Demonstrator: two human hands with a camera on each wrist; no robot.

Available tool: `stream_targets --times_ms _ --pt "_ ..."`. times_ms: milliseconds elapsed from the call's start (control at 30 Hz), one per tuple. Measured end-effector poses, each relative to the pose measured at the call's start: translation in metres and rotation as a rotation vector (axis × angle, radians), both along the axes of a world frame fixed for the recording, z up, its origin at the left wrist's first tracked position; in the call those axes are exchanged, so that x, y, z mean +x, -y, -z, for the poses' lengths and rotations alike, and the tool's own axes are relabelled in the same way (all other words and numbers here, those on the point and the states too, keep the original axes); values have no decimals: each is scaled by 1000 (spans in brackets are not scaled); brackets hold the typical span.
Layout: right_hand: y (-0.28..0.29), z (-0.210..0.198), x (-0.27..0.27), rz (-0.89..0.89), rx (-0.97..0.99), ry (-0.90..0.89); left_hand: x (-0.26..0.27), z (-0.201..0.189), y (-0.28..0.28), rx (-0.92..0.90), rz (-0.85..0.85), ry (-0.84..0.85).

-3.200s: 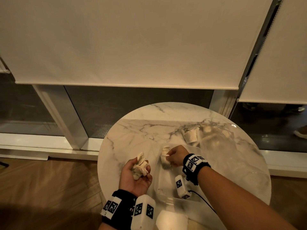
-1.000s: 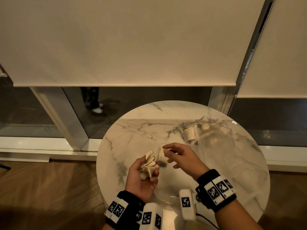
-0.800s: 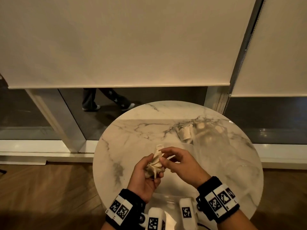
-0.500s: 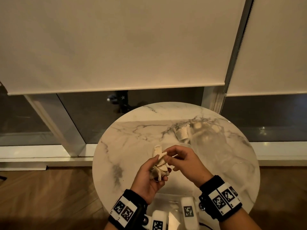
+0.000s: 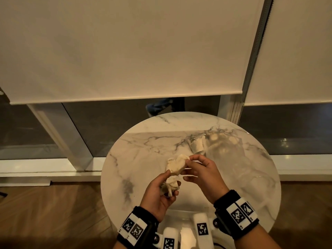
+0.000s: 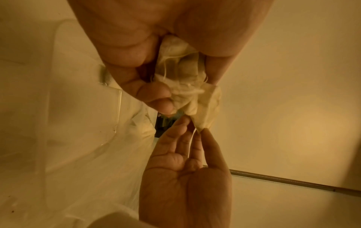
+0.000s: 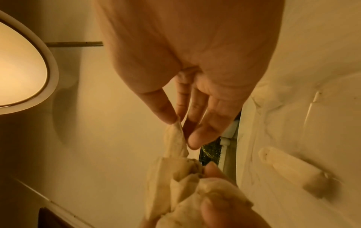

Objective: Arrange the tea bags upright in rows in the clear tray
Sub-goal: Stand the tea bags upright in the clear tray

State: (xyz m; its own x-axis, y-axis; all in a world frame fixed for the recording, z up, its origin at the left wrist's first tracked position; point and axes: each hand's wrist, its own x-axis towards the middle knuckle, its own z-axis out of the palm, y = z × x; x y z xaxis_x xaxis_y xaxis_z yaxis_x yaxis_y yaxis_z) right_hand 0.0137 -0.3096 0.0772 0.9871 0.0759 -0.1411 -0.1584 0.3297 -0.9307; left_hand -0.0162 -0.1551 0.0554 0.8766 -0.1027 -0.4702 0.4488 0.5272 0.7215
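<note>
The round white marble desk with grey veins stands on a brown wooden floor. On it, beyond the right hand, lies a crumpled clear plastic bag with pale tea bags at its near-left edge.

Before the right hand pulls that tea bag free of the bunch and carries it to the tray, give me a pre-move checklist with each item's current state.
1. Right hand pinches one tea bag by its corner: ok.
2. Left hand grips the remaining bunch: ok.
3. Pinched bag is free of the bunch: not ok, they touch, with strings among the bags.
4. Clear tray sits under the hands on the marble table: ok.
5. Row position in the tray is free: cannot tell, the hands hide it.
6. Bag is undamaged: cannot tell.
</note>
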Motion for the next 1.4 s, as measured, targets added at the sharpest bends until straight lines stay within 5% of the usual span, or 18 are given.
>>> stream_targets --times_ms 800,1033,1233,1400 --pt "11 10 26 150 110 -86 11 11 -35 -86 -207 -87" --pt "9 17 51 182 -236 -92 17 22 -54 -172 -293 -172" --pt "-19 39 73 -188 -561 -190 16 25 -50 -151 -286 -190" --pt "-32 57 91 -296 -707 -252 14 30 -47 -146 -275 -202"
